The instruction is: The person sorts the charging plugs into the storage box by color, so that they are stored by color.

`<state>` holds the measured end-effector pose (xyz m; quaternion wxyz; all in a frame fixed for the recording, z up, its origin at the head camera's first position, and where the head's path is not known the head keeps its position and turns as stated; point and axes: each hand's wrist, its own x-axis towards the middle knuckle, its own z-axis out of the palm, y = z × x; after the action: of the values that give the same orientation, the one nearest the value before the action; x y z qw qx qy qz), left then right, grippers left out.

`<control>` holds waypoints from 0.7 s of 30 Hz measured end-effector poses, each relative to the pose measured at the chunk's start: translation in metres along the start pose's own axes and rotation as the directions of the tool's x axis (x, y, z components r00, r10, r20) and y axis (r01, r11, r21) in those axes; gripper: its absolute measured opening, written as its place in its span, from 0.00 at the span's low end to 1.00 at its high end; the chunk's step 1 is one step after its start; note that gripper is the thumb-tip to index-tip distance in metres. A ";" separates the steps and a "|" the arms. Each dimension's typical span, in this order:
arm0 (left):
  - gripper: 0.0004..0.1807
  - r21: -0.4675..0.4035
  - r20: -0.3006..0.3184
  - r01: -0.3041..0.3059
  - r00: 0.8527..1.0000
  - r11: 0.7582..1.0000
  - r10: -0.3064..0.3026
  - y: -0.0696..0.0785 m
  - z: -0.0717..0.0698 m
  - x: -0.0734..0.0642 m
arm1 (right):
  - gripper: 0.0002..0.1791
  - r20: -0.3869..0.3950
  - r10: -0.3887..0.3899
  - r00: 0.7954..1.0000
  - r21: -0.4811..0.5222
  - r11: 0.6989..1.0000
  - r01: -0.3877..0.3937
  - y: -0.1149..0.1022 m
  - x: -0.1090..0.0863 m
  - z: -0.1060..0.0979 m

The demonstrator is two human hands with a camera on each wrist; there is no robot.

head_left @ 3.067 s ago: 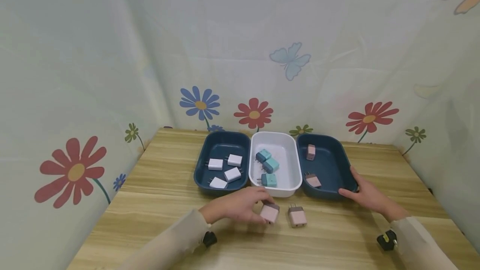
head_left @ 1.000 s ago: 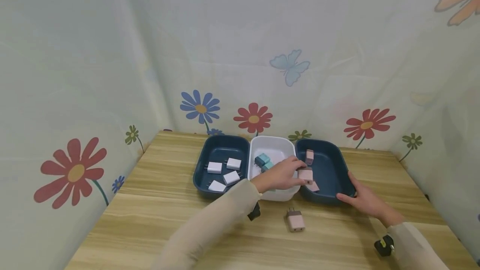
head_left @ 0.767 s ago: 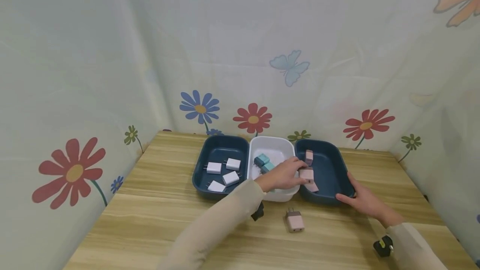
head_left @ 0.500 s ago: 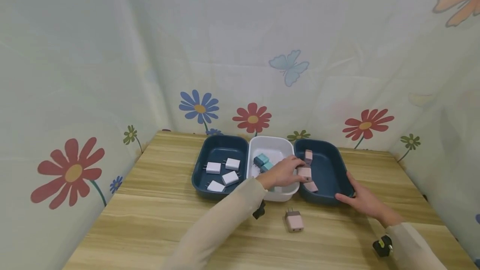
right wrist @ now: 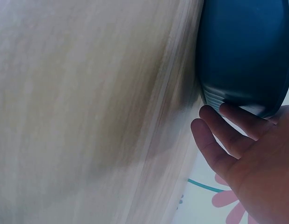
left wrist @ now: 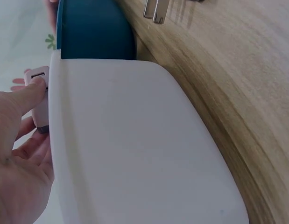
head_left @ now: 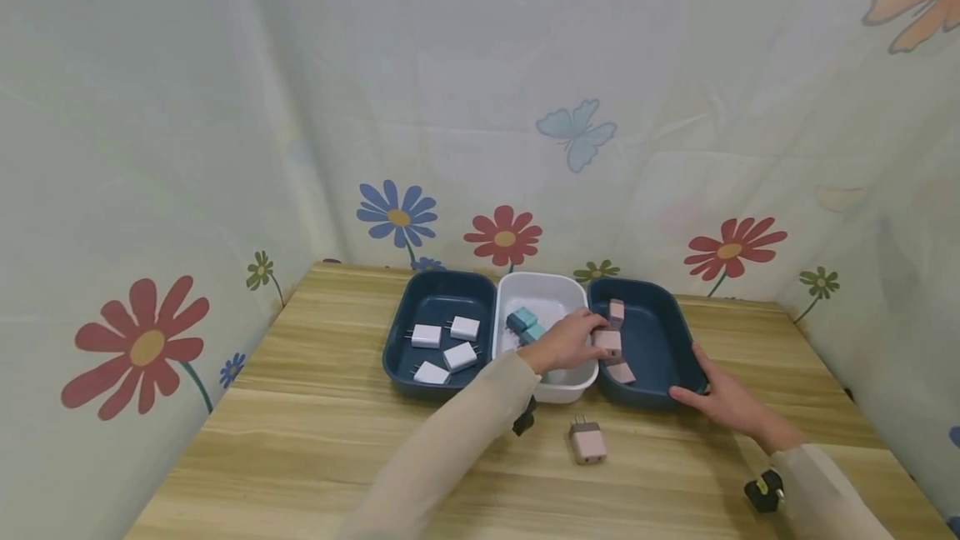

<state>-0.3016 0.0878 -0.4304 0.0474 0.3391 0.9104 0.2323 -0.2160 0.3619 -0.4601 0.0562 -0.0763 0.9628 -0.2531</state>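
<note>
My left hand (head_left: 566, 346) pinches a pink plug charger (head_left: 609, 343) between thumb and fingers, over the left edge of the right-hand dark blue tray (head_left: 663, 340). In the left wrist view, the same charger (left wrist: 40, 109) shows its port end under the thumb, partly behind the white tray's wall. Two more pink chargers, one farther back (head_left: 617, 312) and one nearer (head_left: 621, 372), lie in that blue tray. My right hand (head_left: 727, 397) rests at the tray's near right corner; its fingers (right wrist: 228, 130) lie fairly straight along the outside.
The white tray (head_left: 551, 394) in the middle holds teal chargers (head_left: 522, 320), partly hidden by my left hand. Several white chargers (head_left: 461, 356) lie in the left blue tray (head_left: 401, 307). One pink charger (head_left: 588, 443) lies on the wooden table in front.
My left hand has carried the pink charger from the table up and right to the right-hand tray, shifting slightly left in the last second. My right hand stays at the tray corner.
</note>
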 end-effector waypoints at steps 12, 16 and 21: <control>0.28 -0.062 -0.034 0.083 0.996 0.995 -0.085 -0.001 0.000 0.009 | 0.57 0.010 0.010 1.000 0.003 1.000 -0.010 0.002 0.000 0.000; 0.28 -0.084 -0.037 0.094 0.995 0.992 -0.098 0.000 -0.001 0.009 | 0.57 0.014 0.015 1.000 0.003 1.000 -0.015 0.002 0.000 0.000; 0.28 -0.070 -0.039 0.094 0.995 0.993 -0.097 0.002 -0.003 0.008 | 0.57 0.022 0.024 0.999 0.005 1.000 -0.024 -0.001 -0.001 -0.001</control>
<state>-0.3076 0.0934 -0.4264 0.0506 0.2884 0.9179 0.2677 -0.2148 0.3612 -0.4588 0.0699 -0.0673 0.9622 -0.2543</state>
